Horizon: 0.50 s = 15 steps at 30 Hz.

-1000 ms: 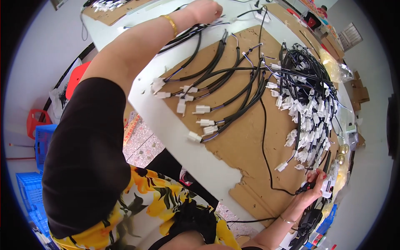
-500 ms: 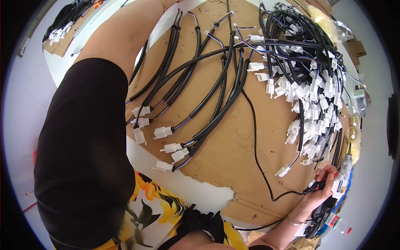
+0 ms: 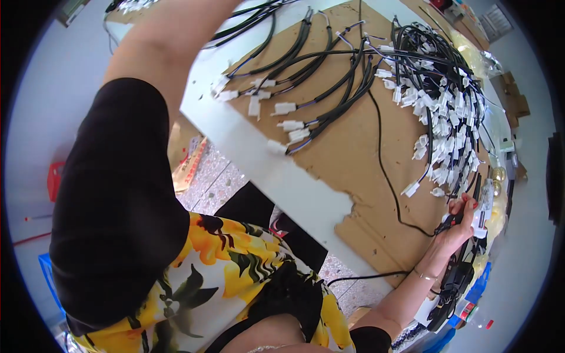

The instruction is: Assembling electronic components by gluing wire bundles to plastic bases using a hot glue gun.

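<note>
A white table (image 3: 282, 176) is seen running diagonally through the view, with a large sheet of brown cardboard (image 3: 347, 147) laid over most of its top; the sheet's near edge is torn and ragged. Below the table, a speckled terrazzo floor (image 3: 215, 182) is shown, pale grey and brightly lit. A red plastic crate (image 3: 56, 179) and a blue one (image 3: 48, 276) are set on the floor at the left. Brown cardboard boxes (image 3: 513, 97) are stacked beyond the table's far right end.

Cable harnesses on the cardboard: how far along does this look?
Done, apparently: several black cables lie spread out, white connectors fitted. In hand: the right hand grips a single black cable's end at the table edge; the left hand is out of view. Left: a dense tangled bundle, probably unsorted.
</note>
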Available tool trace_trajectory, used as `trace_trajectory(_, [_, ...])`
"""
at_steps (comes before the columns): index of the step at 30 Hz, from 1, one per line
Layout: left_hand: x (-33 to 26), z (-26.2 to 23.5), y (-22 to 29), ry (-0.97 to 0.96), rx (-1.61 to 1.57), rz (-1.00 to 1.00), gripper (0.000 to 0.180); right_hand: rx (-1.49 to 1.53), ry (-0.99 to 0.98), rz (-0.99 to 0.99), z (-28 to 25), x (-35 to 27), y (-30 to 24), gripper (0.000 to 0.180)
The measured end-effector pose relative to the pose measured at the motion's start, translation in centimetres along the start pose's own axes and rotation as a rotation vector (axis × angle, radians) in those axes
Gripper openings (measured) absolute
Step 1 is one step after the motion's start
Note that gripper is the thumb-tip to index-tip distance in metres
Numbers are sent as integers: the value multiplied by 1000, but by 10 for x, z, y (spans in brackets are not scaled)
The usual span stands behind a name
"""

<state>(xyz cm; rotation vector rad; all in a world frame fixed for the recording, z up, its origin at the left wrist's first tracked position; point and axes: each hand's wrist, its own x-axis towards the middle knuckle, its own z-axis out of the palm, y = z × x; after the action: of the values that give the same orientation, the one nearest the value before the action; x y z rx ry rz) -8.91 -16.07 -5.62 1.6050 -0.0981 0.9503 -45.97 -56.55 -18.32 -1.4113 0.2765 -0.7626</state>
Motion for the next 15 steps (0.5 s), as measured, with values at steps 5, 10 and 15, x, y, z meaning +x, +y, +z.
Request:
trace_trajectory(5, [-98, 43, 60, -147, -573, -256, 12, 41, 29, 20, 4, -3, -4, 16])
trace_trajectory(10, [-216, 79, 104, -308, -542, -628, 11, 43, 77, 38, 1, -1, -1, 14])
trace_trajectory(15, [-303, 104, 88, -410, -234, -477, 8, 76, 103, 29, 1, -2, 0, 15])
